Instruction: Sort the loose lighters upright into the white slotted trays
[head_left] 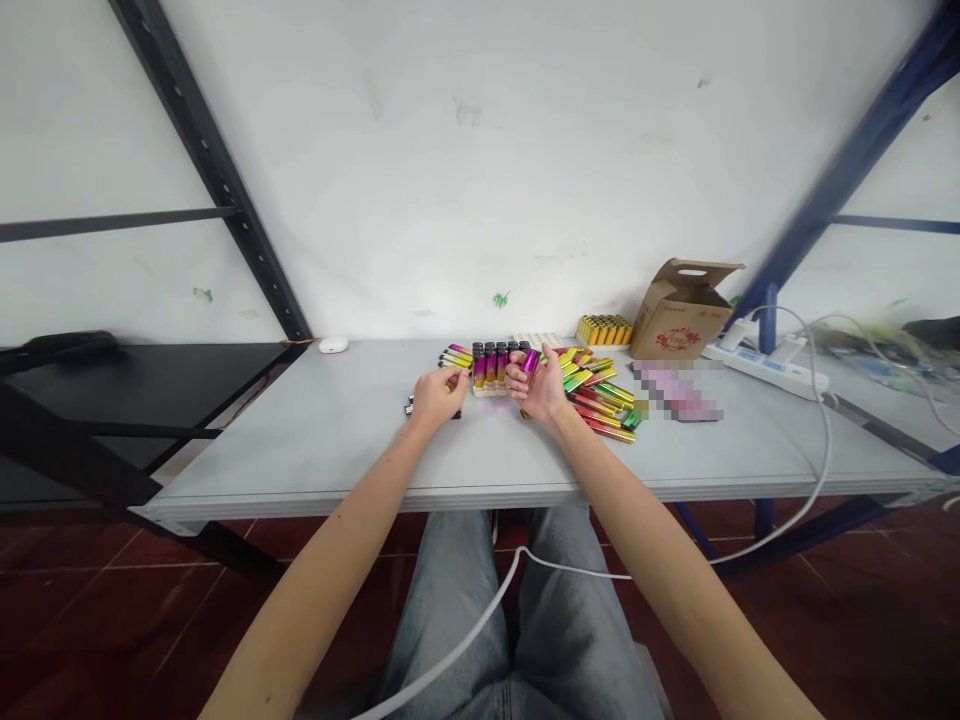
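My right hand (pixel 546 388) is turned palm up, its fingers curled round a shiny purple lighter (pixel 530 362). My left hand (pixel 437 397) is closed in a pinch at the left of the rack; a bit of yellow shows at its fingers, but what it holds is mostly hidden. Between the hands, purple-and-yellow lighters (pixel 490 366) with black tops stand upright in rows in a white rack (pixel 491 391). Several loose lighters (pixel 455 356) lie behind my left hand, and small dark pieces lie beside and under it.
A pile of red, green and yellow lighters (pixel 604 400) spreads right of my right hand. Behind stand a filled tray of yellow lighters (pixel 604 331), a cardboard box (pixel 679 320) and a power strip (pixel 772 368). A white case (pixel 334 344) lies back left. A white cable (pixel 827 440) hangs over the front edge.
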